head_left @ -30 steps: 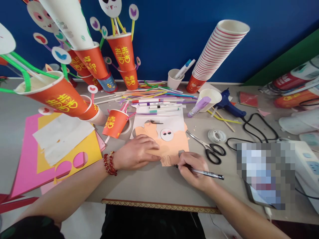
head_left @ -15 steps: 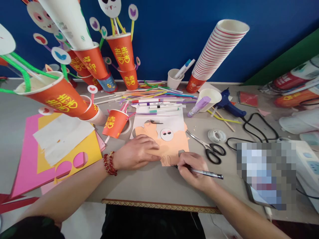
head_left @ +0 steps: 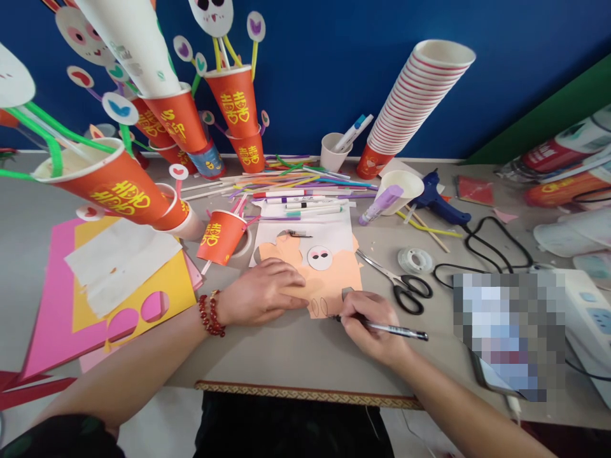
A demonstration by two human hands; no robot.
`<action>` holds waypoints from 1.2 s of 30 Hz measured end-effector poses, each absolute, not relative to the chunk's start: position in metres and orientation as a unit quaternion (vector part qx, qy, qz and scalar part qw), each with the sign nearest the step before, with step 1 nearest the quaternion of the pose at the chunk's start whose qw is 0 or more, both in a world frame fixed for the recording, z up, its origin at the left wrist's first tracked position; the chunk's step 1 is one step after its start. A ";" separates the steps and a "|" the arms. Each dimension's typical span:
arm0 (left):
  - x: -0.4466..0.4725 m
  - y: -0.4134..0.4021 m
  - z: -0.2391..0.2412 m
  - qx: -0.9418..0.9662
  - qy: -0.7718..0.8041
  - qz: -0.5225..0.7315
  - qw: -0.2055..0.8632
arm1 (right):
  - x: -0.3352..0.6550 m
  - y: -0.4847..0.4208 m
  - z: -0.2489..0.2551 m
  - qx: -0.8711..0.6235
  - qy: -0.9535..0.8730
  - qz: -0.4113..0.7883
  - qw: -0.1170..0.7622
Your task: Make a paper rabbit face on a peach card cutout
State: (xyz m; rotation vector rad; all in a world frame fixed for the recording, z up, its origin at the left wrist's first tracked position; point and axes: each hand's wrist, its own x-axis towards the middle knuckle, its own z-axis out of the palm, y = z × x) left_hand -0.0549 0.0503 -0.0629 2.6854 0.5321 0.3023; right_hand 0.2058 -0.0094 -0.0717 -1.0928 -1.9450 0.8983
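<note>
A sheet of light orange paper (head_left: 334, 280) with cut edges lies in front of me, two small ovals drawn near its lower edge. My left hand (head_left: 265, 291) rests flat on the paper's left part, fingers stretched out. In my right hand (head_left: 370, 321) a pen (head_left: 405, 332) is gripped, its tip close to the paper's lower right edge; whether it touches is too small to tell. On the orange paper sits a white paper disc (head_left: 319, 257) with two dark eyes and pink marks. Under its upper part is white paper (head_left: 305, 226), and a pen cap (head_left: 300, 234) lies above the disc.
Scissors (head_left: 401, 283) and a tape roll (head_left: 415, 260) lie to the right, near a blue glue gun (head_left: 439, 202). Decorated red cups (head_left: 222, 236) stand at left; stacked paper cups (head_left: 420, 102) lean at the back. A phone (head_left: 496, 375) lies at right, pink and yellow sheets (head_left: 52, 292) at left.
Both hands, the pen and the orange paper look almost unmoved. Only a slight shift of the view shows, mostly at the cups on the left.
</note>
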 end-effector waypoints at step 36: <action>-0.050 0.042 -0.060 0.943 0.199 0.174 0.200 | 0.219 0.005 -0.056 -0.530 -0.634 0.371 0.423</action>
